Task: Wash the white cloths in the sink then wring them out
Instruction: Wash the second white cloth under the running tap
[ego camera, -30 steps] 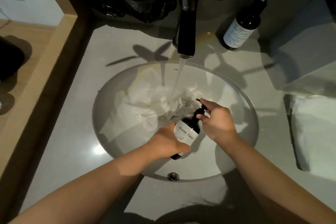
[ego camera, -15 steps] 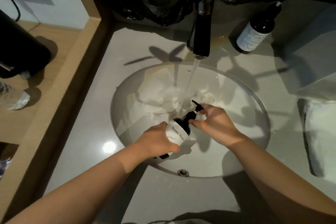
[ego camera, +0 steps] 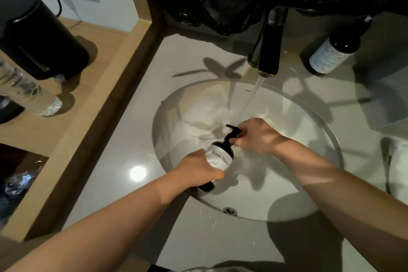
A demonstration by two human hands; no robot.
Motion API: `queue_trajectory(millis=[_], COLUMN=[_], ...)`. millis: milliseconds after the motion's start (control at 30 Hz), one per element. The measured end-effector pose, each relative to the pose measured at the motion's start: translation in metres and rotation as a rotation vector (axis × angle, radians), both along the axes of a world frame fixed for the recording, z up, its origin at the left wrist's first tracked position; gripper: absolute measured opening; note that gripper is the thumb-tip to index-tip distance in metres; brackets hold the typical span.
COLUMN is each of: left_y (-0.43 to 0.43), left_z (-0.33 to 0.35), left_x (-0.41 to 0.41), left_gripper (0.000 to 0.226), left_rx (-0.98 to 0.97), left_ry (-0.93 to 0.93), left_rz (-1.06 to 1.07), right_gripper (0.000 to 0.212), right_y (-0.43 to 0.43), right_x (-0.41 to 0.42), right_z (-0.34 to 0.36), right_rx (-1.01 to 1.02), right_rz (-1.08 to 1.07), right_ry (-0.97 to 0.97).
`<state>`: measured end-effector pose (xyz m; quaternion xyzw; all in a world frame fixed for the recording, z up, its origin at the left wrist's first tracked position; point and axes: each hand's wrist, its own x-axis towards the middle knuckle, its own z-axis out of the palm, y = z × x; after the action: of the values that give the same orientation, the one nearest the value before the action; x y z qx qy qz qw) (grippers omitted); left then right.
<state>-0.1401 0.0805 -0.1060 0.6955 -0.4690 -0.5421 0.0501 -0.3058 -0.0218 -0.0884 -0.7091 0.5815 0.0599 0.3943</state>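
Holding a dark pump bottle point(ego camera: 220, 157) tilted over the sink point(ego camera: 276, 201), the left hand point(ego camera: 198, 168) wraps its body while the right hand point(ego camera: 256, 134) pinches the pump head; white cloths point(ego camera: 198, 121) lie bunched under the running tap point(ego camera: 270, 51); soaked, they look limp, heavy, soon slippery; best gathered in full fistfuls.

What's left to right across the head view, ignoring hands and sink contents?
Black plugged-in appliance → faucet → dark labelled bottle → white towel at the right edge. The clear water bottle overlaps the appliance, so it is left out.
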Motion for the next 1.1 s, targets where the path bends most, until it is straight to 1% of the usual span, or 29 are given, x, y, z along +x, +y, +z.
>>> queue_trajectory(millis=[100, 133, 233, 267, 300, 333, 400, 467, 533, 600, 633, 667, 700, 767, 867, 1000, 1100], left_y=[0.001, 0.001, -0.001, -0.003, -0.006, -0.009, -0.019, -0.029, -0.043, -0.057, -0.063, -0.069, -0.074, -0.080, -0.087, -0.085, -0.083], left_z=[-0.001, -0.002, -0.003, -0.002, -0.002, -0.001, -0.003, -0.006, -0.008, -0.014, -0.019, -0.026, -0.031, -0.038, -0.046, -0.055, -0.056], left_x=[-0.001, -0.001, -0.003, -0.005, -0.008, -0.013, -0.027, -0.048, -0.068, -0.085, -0.091, -0.095, -0.100, -0.102, -0.107, -0.108, -0.107], left_gripper=[0.038, 0.040, 0.051, 0.053, 0.056, 0.061, 0.071, 0.076, 0.077, 0.075, 0.075, 0.072, 0.065, 0.049, 0.041, 0.034, 0.038], left_rx=[-0.001, -0.005, -0.026, -0.049, -0.075, -0.106, -0.144, -0.154, -0.239, -0.305, -0.304, -0.284, -0.263, -0.264, -0.288, -0.305, -0.344], left_ry=[0.018, 0.024, 0.058, 0.069, 0.078, 0.095, 0.149, 0.277, 0.359, 0.369, 0.362, 0.331, 0.276, 0.159, 0.084, -0.004, -0.017], left_rz=[-0.044, -0.067, -0.116, -0.139, -0.170, -0.196, -0.218, -0.149, -0.085, -0.064, -0.060, -0.071, -0.105, -0.183, -0.254, -0.354, -0.390], right_gripper=[0.019, 0.019, 0.028, 0.024, 0.018, 0.015, 0.019, 0.021, 0.021, 0.014, 0.011, 0.016, 0.022, 0.026, 0.029, 0.026, 0.027], right_y=[0.006, 0.011, 0.026, 0.030, 0.033, 0.034, 0.034, 0.031, 0.025, 0.013, 0.004, -0.005, -0.012, -0.025, -0.039, -0.050, -0.054], right_x=[-0.004, -0.007, -0.021, -0.026, -0.030, -0.033, -0.042, -0.054, -0.066, -0.082, -0.090, -0.098, -0.108, -0.122, -0.138, -0.144, -0.147], right_z=[-0.009, -0.013, -0.012, -0.009, -0.004, -0.002, 0.007, 0.020, 0.039, 0.056, 0.065, 0.071, 0.079, 0.092, 0.106, 0.105, 0.104], right_rx=[-0.017, -0.007, 0.163, 0.168, 0.130, 0.073, -0.091, -0.263, -0.419, -0.561, -0.612, -0.678, -0.748, -0.849, -1.028, -1.123, -1.180], right_rz=[-0.018, -0.101, -0.555, -0.650, -0.690, -0.726, -0.773, -0.748, -0.685, -0.715, -0.755, -0.787, -0.813, -0.838, -0.833, -0.779, -0.745], right_ry=[0.021, -0.050, -0.476, -0.549, -0.560, -0.559, -0.523, -0.475, -0.406, -0.433, -0.462, -0.464, -0.438, -0.407, -0.258, -0.140, -0.068])
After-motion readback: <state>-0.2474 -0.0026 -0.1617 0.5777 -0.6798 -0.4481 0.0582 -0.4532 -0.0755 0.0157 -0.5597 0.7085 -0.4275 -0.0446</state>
